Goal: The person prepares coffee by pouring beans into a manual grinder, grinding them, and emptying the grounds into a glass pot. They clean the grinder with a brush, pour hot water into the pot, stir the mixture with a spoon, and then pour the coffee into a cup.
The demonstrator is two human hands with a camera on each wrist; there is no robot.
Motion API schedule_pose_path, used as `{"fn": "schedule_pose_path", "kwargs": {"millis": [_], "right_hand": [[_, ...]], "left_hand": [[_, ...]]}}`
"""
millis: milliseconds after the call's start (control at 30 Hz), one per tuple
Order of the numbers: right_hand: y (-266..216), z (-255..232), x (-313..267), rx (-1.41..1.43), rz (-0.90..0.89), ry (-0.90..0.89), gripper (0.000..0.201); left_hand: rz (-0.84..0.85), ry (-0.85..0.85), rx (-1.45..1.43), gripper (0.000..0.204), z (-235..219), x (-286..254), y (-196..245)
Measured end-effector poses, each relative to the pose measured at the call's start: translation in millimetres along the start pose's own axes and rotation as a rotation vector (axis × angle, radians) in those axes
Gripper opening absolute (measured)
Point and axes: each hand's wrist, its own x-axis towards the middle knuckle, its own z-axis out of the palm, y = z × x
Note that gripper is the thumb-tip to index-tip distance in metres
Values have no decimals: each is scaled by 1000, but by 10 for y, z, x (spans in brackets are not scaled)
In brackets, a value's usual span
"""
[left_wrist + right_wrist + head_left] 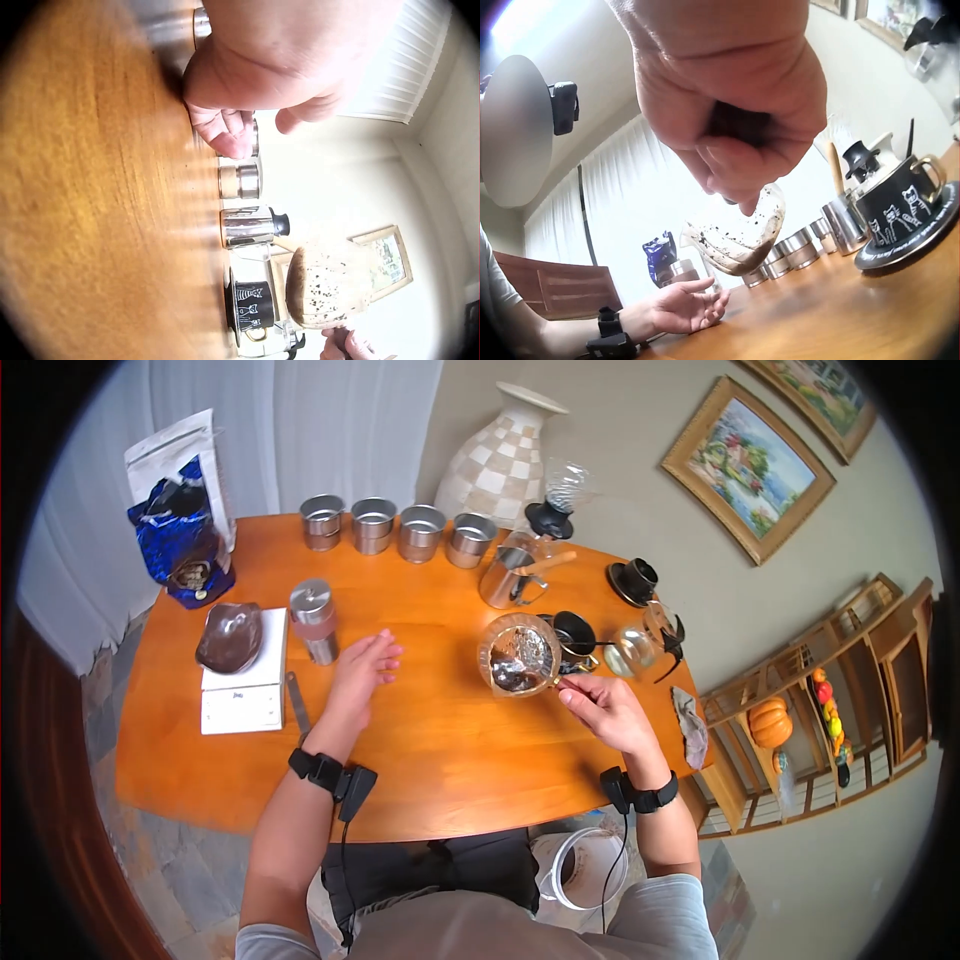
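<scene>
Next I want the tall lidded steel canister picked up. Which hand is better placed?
Probably the left hand: it holds nothing and is close beside the canister. The right hand is farther off and busy, holding the glass vessel by its handle.

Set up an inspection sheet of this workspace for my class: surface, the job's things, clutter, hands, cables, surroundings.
Surface: wooden table, no spill seen
Job's things: glass vessel raised above table, dark specks on it; four metal cups along far edge
Clutter: crumpled cloth near right edge
Left hand: holds nothing
Right hand: holds glass vessel
Cables: black cable below each wrist
Surroundings: curtain, checkered vase, framed painting
</scene>
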Motion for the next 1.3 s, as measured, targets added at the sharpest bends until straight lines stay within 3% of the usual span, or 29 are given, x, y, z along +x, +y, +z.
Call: {"fn": "schedule_pose_path", "kwargs": {"millis": [67, 533, 700, 933, 1300], "right_hand": [[-14, -64, -20, -142, -55, 85, 31], [185, -469, -73, -39, 58, 271, 32], [249, -505, -37, -262, -61, 394, 31], [360, -722, 76, -489, -80, 540, 27], [430, -758, 145, -630, -136, 625, 22]], "left_hand": [[1, -2, 7, 31, 0, 0, 9], [-6, 21, 20, 29, 23, -34, 45], [-6, 19, 25, 28, 33, -47, 56], [3, 7, 31, 29, 32, -49, 48], [12, 5, 20, 31, 3, -17, 4]]}}
